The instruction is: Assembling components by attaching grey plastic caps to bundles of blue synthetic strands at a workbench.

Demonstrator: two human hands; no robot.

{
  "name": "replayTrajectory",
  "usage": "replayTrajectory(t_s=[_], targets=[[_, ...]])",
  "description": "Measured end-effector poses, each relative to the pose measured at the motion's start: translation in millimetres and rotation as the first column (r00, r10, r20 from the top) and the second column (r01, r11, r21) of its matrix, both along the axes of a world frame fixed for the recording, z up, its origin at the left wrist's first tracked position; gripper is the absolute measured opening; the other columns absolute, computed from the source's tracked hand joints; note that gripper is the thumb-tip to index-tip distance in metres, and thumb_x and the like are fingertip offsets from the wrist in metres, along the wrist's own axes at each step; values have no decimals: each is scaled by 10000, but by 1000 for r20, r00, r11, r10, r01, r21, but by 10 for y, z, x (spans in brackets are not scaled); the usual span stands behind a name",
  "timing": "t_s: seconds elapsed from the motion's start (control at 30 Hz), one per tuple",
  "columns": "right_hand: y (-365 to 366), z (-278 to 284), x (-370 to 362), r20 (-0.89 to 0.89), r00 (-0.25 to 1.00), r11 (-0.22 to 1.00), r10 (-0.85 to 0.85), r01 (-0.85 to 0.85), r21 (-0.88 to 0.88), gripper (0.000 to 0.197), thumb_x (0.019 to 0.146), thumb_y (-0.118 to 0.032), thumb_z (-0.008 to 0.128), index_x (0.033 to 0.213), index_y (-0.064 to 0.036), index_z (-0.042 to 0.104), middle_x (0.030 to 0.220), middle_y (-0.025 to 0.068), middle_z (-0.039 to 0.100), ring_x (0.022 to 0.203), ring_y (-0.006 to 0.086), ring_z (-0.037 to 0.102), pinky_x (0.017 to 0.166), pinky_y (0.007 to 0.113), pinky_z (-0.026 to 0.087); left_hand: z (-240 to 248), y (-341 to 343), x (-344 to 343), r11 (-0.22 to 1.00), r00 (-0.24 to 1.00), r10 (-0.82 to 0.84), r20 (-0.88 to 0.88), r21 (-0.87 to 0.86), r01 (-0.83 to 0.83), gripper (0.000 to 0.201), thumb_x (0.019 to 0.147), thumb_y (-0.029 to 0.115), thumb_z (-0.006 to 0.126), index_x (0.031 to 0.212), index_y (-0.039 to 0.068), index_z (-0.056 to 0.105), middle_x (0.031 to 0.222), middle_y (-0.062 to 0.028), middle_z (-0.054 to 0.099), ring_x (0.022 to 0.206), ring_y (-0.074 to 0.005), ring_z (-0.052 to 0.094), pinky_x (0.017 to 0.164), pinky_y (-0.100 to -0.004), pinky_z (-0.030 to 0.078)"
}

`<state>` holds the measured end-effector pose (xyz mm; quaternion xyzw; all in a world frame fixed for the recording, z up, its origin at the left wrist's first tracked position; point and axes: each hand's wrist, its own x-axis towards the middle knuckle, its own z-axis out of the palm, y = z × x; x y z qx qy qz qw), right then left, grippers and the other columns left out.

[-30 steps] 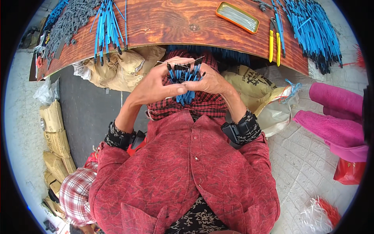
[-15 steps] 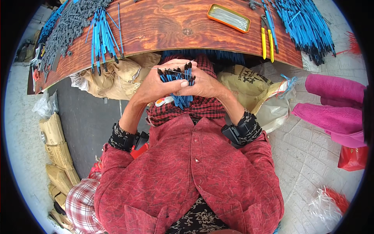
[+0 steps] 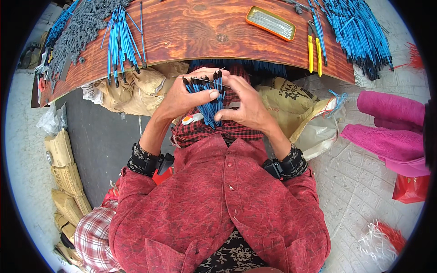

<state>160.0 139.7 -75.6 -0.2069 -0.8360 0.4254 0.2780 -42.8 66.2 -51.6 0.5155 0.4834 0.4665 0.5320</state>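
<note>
While the left hand [image 3: 180,99] encircles a bundle of blue rods [image 3: 207,111], its thumb laid across the front and its fingers closed behind, the right hand [image 3: 250,108] stands at the bundle's right side, thumb and fingers spread apart; whether its fingertips touch the rods cannot be told. The bundle is held above a red-and-black checked cloth [image 3: 243,130] on the lap, its black tips upward and fanned, with a thin needle-like wire [image 3: 195,78] crossing them.

Containers: on the tabletop [image 3: 182,38], a shallow tin [image 3: 269,30] with an orange-yellow rim contains many fine silvery pins [image 3: 273,22], lying roughly parallel along its length. Beneath the near edge, left, crumpled brown sacks [image 3: 136,93] hide their contents; beneath it, right, a printed yellowish sack [image 3: 284,104] lies beside a whitish bag [image 3: 321,136], with a blue tie [image 3: 337,100] near the upper end. A clear plastic bag [image 3: 51,120] rests at far left, and a red bag [image 3: 412,187] at far right; what either contains cannot be told.

Loose on the tabletop: grey knobbly pieces [image 3: 82,36], a smaller sheaf of blue rods [image 3: 119,43], yellow-handled pliers [image 3: 311,54] and, at right, a large heap of blue rods [image 3: 362,38].
</note>
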Motion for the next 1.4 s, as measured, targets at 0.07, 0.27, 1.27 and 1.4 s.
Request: replayTrajectory(t_s=[0.07,0.27,1.27,1.4], targets=[[-2,-8,56,-85,995,997,-61,57,-52,652,730,-458,843,1169,-28,627,1160,139,622,1096,291,606,944,393,474,-14,0,-4,1000,1000,16,6,8,-16,504,828,281,716,1243,0,654,1316,-124,617,1192,-238,589,1048,-394,454],[-54,21,1,-326,919,937,-221,108,-332,109,865,-88,750,932,-11,712,946,53,623,846,132,615,740,272,505,27,-48,8,995,998,47,36,-93,-43,495,840,256,722,1251,-10,650,1199,-108,680,1119,-197,626,1012,-355,475],[15,222,-126,-373,901,950,-220,112,-290,62,913,-41,696,910,19,710,873,46,652,756,75,591,646,216,467,147,-41,106,983,995,93,39,-165,-85,356,908,260,747,1160,14,691,991,4,687,914,-70,597,817,-260,500],[-1,285,-143,-361,901,970,-242,215,-114,41,876,-21,719,903,8,711,841,63,654,747,110,616,654,236,487,169,-33,85,986,997,72,-33,-152,-76,338,915,266,738,1134,11,701,974,4,689,888,-68,601,796,-256,505]])
